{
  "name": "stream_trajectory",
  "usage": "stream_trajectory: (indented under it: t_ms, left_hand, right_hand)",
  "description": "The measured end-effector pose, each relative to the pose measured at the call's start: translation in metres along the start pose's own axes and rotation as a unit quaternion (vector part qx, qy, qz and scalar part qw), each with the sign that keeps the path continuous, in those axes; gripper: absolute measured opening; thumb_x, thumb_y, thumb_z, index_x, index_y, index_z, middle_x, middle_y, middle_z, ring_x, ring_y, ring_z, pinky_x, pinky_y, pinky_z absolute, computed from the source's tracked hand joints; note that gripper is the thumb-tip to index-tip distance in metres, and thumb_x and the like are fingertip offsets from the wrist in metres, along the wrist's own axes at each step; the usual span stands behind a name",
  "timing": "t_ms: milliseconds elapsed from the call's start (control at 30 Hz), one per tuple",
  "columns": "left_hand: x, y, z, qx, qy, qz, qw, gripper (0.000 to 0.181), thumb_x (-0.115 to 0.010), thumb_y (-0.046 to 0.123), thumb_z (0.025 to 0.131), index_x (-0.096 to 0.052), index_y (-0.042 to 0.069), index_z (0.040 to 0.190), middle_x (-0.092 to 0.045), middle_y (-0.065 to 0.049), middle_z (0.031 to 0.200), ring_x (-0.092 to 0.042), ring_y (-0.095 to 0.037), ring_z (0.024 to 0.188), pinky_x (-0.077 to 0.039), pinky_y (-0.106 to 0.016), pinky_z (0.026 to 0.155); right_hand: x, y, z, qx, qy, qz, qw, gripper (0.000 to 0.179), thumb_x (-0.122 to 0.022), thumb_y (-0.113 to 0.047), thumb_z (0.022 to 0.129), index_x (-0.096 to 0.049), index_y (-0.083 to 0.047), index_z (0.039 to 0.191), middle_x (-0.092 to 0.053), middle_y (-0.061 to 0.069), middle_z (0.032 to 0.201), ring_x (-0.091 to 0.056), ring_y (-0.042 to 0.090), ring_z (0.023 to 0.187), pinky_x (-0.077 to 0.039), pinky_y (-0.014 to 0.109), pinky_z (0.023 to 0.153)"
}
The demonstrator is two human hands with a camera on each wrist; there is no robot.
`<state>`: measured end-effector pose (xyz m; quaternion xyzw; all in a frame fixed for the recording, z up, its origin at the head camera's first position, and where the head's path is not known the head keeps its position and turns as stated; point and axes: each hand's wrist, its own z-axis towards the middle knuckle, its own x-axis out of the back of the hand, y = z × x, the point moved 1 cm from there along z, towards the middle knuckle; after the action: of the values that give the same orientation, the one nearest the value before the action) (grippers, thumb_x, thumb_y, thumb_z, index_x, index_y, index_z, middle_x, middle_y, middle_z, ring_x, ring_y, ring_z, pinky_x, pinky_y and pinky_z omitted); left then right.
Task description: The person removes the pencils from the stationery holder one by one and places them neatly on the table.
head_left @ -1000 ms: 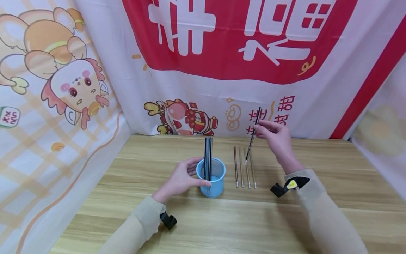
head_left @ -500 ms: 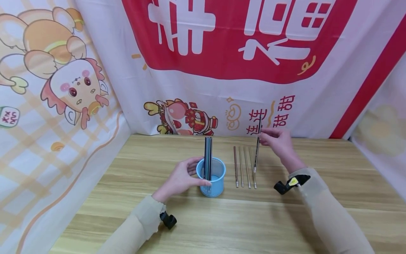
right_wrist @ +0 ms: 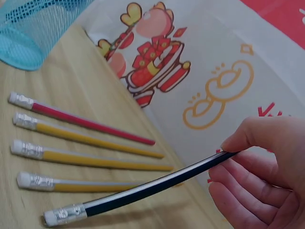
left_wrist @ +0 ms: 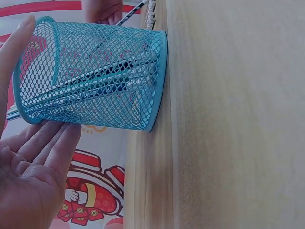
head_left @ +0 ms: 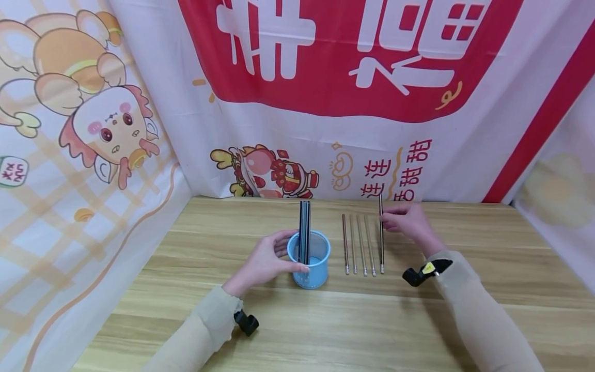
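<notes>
My left hand (head_left: 267, 261) holds a light blue mesh pencil cup (head_left: 318, 277) upright on the table, thumb on the near side and fingers around the other side. Several dark-striped pencils (head_left: 304, 222) lean inside it. With thumb and fingertips my right hand (head_left: 410, 223) pinches a dark pencil (right_wrist: 147, 187) by its upper part, the white eraser end pointing toward me and down at the tabletop. Left of that pencil lies a row: a red pencil (right_wrist: 90, 118) nearest the cup, then three yellow pencils (right_wrist: 107, 161), their erasers lined up toward me.
The wood-grain table (head_left: 297, 330) ends at a white cloth backdrop (head_left: 195, 129) with red print. Another printed cloth (head_left: 56, 227) hangs along the left side. Both wrists wear black camera mounts (head_left: 427, 272).
My right hand has moved right and down, bringing the dark pencil from above the row to the row's right end, its eraser now level with the others. The left hand and cup stay still.
</notes>
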<state>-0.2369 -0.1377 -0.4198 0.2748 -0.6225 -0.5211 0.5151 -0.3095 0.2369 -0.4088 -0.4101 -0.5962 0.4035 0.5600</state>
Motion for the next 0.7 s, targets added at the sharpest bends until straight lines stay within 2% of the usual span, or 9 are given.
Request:
stream_trajectory:
  t_ms: [100, 200, 433, 700]
  left_hand:
    - [0.0, -0.001, 0.0, -0.002, -0.002, -0.004, 1.0, 0.086, -0.094, 0.024, 0.074, -0.051, 0.011, 0.148, -0.057, -0.006, 0.144, -0.058, -0.024, 0.127, -0.047, -0.039, 0.107]
    - [0.0, -0.001, 0.0, -0.005, -0.007, -0.013, 0.9999, 0.089, -0.095, 0.027, 0.073, -0.051, 0.011, 0.148, -0.056, -0.006, 0.144, -0.058, -0.024, 0.128, -0.047, -0.038, 0.107]
    - [0.0, -0.001, 0.0, -0.009, -0.014, -0.02, 0.9997, 0.089, -0.095, 0.027, 0.072, -0.051, 0.01, 0.148, -0.056, -0.008, 0.145, -0.057, -0.026, 0.129, -0.046, -0.038, 0.108]
    - [0.001, -0.001, 0.0, -0.005, -0.013, -0.02, 0.9997, 0.088, -0.095, 0.026, 0.073, -0.051, 0.011, 0.148, -0.056, -0.008, 0.145, -0.056, -0.026, 0.129, -0.046, -0.038, 0.108]
  right_hand:
    - [-0.001, 0.009, 0.003, -0.001, -0.002, 0.008, 1.0, 0.042, -0.072, -0.01, 0.095, -0.061, 0.012, 0.129, -0.072, 0.022, 0.108, -0.073, 0.021, 0.085, -0.061, 0.036, 0.083]
    - [-0.005, 0.018, 0.007, -0.015, -0.004, 0.01, 0.9998, 0.042, -0.072, -0.009, 0.094, -0.061, 0.012, 0.129, -0.073, 0.021, 0.104, -0.073, 0.02, 0.083, -0.062, 0.034, 0.081]
    - [-0.014, 0.037, 0.011, -0.089, 0.004, 0.009, 0.9959, 0.045, -0.077, -0.012, 0.09, -0.064, 0.006, 0.129, -0.075, 0.014, 0.102, -0.071, 0.015, 0.078, -0.062, 0.028, 0.074]
    - [-0.023, 0.036, 0.012, -0.078, 0.029, -0.05, 0.9952, 0.037, -0.076, -0.011, 0.088, -0.07, 0.006, 0.121, -0.075, 0.011, 0.09, -0.07, 0.012, 0.07, -0.06, 0.024, 0.066]
